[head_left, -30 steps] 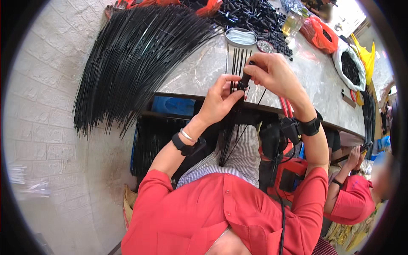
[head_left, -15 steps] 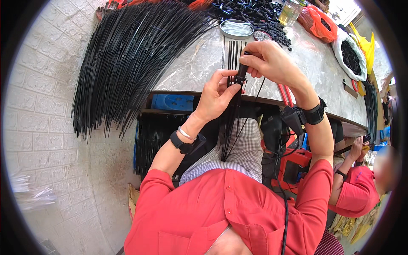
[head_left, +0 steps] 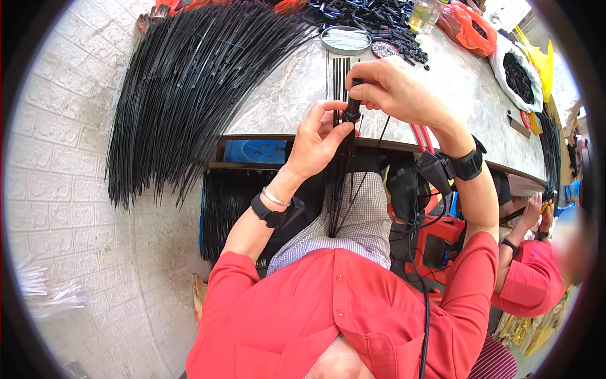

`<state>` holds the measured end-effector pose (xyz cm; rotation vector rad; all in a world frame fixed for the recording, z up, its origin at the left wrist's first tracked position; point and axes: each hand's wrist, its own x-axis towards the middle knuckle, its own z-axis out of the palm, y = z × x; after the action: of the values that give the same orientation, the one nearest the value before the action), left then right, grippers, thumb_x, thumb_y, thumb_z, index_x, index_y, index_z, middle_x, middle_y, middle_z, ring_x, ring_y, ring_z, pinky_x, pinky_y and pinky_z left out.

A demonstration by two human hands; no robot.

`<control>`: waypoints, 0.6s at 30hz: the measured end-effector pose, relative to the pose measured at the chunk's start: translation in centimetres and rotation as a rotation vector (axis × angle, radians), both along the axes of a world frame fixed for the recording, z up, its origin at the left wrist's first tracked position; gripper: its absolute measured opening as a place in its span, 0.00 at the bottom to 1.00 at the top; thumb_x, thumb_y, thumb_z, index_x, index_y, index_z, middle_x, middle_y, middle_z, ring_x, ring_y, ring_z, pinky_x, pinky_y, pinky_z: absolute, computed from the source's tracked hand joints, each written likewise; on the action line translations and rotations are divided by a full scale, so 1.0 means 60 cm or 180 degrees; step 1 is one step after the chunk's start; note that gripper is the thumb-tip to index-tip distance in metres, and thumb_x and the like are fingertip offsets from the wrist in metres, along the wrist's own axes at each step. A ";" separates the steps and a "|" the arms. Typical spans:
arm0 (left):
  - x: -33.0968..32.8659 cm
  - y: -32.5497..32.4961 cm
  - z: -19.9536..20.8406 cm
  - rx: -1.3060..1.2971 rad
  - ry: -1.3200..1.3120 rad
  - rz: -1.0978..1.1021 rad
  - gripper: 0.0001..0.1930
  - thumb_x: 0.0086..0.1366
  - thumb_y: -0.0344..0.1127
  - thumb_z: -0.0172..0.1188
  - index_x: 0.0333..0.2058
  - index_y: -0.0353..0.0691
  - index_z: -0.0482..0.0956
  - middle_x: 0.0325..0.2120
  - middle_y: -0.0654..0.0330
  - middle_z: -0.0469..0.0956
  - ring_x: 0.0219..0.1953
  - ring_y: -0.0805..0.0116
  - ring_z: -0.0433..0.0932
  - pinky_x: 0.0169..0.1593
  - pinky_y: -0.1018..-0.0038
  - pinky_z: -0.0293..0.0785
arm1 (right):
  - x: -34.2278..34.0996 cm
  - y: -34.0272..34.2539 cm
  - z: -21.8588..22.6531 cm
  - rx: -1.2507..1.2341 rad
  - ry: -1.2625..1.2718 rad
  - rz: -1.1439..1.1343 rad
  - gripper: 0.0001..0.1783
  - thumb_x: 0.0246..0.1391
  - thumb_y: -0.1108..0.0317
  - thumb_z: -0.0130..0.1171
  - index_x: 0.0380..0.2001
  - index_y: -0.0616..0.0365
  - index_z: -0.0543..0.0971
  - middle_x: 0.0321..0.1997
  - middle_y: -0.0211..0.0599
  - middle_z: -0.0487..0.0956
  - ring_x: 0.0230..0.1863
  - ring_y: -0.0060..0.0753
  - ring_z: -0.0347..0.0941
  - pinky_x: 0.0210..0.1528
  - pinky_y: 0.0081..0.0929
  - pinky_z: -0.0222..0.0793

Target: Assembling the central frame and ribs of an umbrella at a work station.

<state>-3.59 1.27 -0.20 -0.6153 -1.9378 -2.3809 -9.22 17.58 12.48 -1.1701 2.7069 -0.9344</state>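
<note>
A short black cylindrical piece (head_left: 354,107) is held upright over the table's front edge. My right hand (head_left: 401,95) closes thumb and fingers around its upper end. Around its lower end, my left hand (head_left: 312,144) pinches with thumb and forefinger, where several thin black rods (head_left: 343,177) gather. Those rods reach up past the left fingers onto the table and hang down toward my lap. One rod (head_left: 383,134) slants apart to the right. My fingers partly hide how the rods meet the cylindrical piece.
A large fan of black rods (head_left: 183,101) overhangs the stone-look table (head_left: 278,95) at left. Farther back are a dish of white sticks (head_left: 346,40), a small dish of metal bits (head_left: 383,50) and heaped black parts (head_left: 372,19). Red handles (head_left: 423,138) lie right. A co-worker (head_left: 529,271) sits at far right.
Both hands keep their hold on the black piece. The whole view has shifted slightly, so table things sit a little farther left. The co-worker's hands have moved a little.
</note>
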 end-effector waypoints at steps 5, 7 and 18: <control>0.003 0.003 -0.002 0.0101 -0.0003 -0.0045 0.16 0.64 0.24 0.51 0.50 0.33 0.62 0.38 0.50 0.77 0.37 0.64 0.79 0.42 0.72 0.76 | 0.003 -0.007 -0.008 -0.0049 0.0144 -0.0318 0.10 0.46 0.67 0.55 0.23 0.65 0.76 0.17 0.47 0.74 0.20 0.42 0.73 0.24 0.32 0.66; 0.001 0.003 -0.005 0.0093 -0.0012 -0.0045 0.16 0.64 0.24 0.51 0.50 0.33 0.62 0.38 0.50 0.77 0.37 0.64 0.79 0.42 0.72 0.77 | 0.003 -0.010 -0.006 -0.0112 -0.0285 -0.0504 0.11 0.46 0.67 0.55 0.22 0.66 0.76 0.17 0.48 0.74 0.21 0.43 0.73 0.25 0.33 0.66; 0.003 0.012 0.000 0.0067 -0.0071 0.0020 0.18 0.62 0.21 0.52 0.50 0.31 0.62 0.38 0.51 0.76 0.35 0.67 0.79 0.42 0.72 0.76 | 0.003 -0.024 -0.014 0.0107 0.0326 -0.0773 0.16 0.44 0.64 0.56 0.18 0.70 0.77 0.16 0.56 0.73 0.20 0.51 0.74 0.26 0.37 0.69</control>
<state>-3.40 1.99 -0.18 -0.5833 -1.9175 -2.4116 -9.06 16.16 11.66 -0.9221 2.9853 -0.8713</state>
